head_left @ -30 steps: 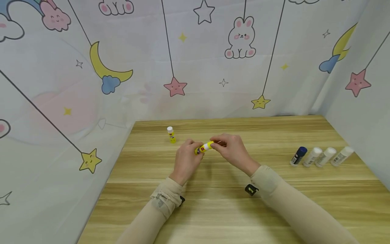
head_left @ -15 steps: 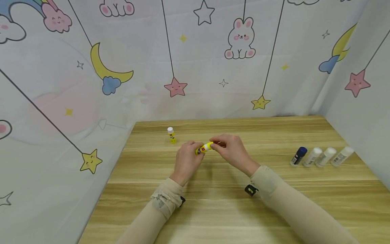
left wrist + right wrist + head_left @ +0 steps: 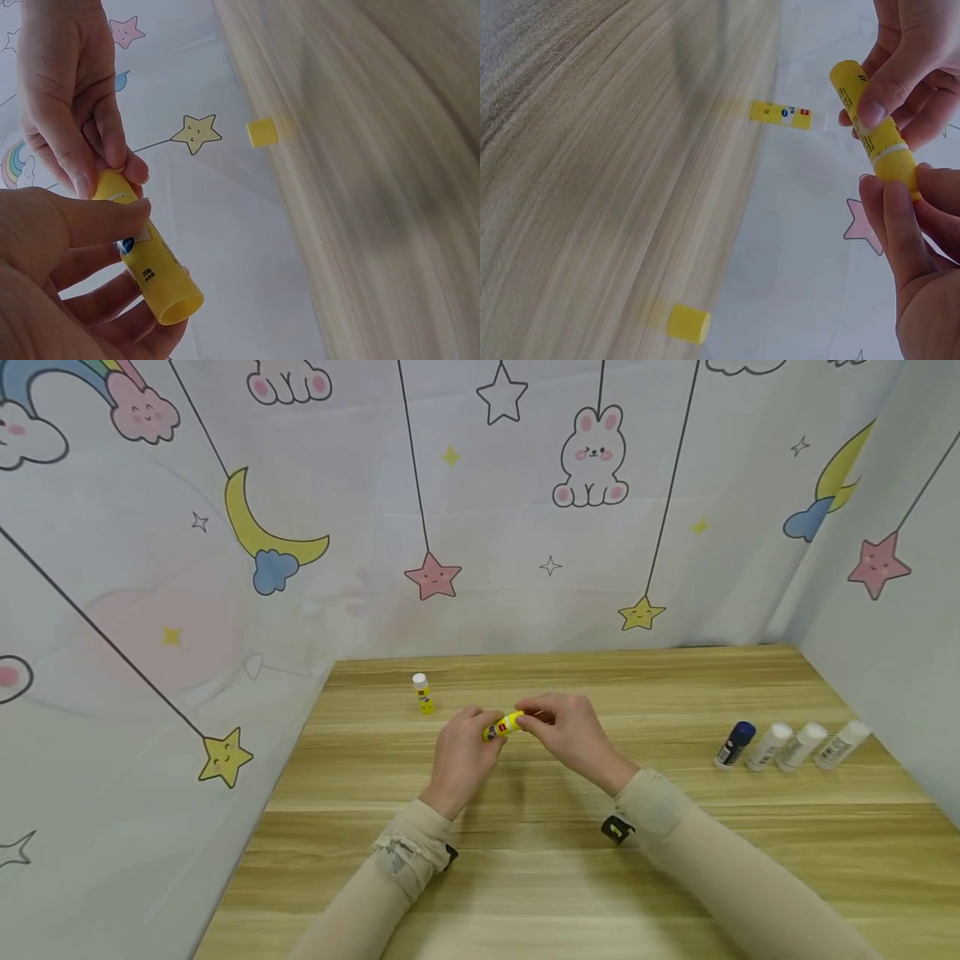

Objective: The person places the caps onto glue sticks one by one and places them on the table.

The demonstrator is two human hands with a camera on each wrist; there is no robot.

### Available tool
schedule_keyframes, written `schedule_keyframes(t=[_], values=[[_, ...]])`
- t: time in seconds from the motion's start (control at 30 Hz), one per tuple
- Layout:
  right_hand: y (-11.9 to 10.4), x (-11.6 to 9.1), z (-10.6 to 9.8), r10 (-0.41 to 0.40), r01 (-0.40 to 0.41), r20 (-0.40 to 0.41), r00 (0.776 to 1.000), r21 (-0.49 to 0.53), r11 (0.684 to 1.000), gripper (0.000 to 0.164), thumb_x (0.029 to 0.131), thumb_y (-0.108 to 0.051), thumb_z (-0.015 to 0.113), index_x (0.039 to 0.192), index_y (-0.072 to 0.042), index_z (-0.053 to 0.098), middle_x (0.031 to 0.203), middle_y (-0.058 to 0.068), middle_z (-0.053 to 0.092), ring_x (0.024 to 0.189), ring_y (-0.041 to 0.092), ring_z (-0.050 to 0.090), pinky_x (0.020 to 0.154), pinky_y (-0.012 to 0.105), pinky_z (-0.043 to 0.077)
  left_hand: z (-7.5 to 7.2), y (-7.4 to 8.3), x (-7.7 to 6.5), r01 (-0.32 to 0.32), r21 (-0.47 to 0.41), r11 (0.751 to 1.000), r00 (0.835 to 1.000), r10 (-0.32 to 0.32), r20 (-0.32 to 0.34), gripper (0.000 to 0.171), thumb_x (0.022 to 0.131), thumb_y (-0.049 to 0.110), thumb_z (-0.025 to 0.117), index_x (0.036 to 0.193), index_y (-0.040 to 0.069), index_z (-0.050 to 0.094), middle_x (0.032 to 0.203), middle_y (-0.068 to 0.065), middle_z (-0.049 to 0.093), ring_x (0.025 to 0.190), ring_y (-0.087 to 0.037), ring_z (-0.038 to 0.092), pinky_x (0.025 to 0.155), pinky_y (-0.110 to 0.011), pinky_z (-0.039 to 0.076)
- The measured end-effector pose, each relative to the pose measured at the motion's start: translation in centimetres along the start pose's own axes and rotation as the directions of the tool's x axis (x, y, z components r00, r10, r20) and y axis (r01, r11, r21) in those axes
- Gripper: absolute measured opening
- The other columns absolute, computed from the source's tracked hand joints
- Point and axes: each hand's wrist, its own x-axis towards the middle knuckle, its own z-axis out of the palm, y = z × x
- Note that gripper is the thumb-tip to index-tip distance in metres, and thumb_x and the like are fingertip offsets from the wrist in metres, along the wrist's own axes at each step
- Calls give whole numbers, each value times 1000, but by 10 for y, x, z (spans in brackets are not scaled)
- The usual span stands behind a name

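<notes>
My left hand (image 3: 465, 752) grips a yellow glue stick (image 3: 498, 727) by its body, thumb along the label in the left wrist view. Tilted in the air above the table, the stick has its hollow end toward the left palm. The fingertips of my right hand (image 3: 576, 737) pinch the yellow cap (image 3: 896, 166) at its other end. A thin white ring (image 3: 889, 151) shows between cap and body. Beyond the hands stands a second yellow glue stick (image 3: 423, 695), upright with a white top. A loose yellow cap (image 3: 262, 132) stands on the table, not visible in the head view.
At the right of the wooden table (image 3: 525, 877) stand a dark-blue-capped glue stick (image 3: 735, 746) and several white ones (image 3: 802, 747) in a row. A printed curtain (image 3: 510, 527) closes off the back and sides.
The white band between the cap and the body has become narrower, with the yellow cap now closer to the body. Both hands keep nearly the same place.
</notes>
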Motion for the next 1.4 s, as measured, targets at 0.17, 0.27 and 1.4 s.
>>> schedule_keyframes(t=[0.17,0.27,1.4], values=[[-1,0,0,9,-9,7,1000,3,1000,22,94,-18,74,114,-11,76,102,-2,73,78,6,67,62,24,56,0,1,0,-11,5,1000,1000,11,0,26,80,8,86,105,7,77,92,-5,68,81,-21,66,71,-38,55],[-2,0,0,17,-17,12,1000,3,1000,21,94,-19,73,114,-11,76,103,-2,73,78,6,67,62,24,56,0,2,-1,-15,4,1000,1000,15,13,26,81,8,85,105,5,76,92,-6,68,79,-20,65,69,-36,55],[6,6,-34,77,-81,106,991,32,996,15,92,-25,76,106,-17,78,96,-8,72,82,11,69,70,35,57,2,27,7,-57,74,996,997,53,57,29,84,24,85,106,7,75,92,-4,69,75,-17,67,64,-34,55]])
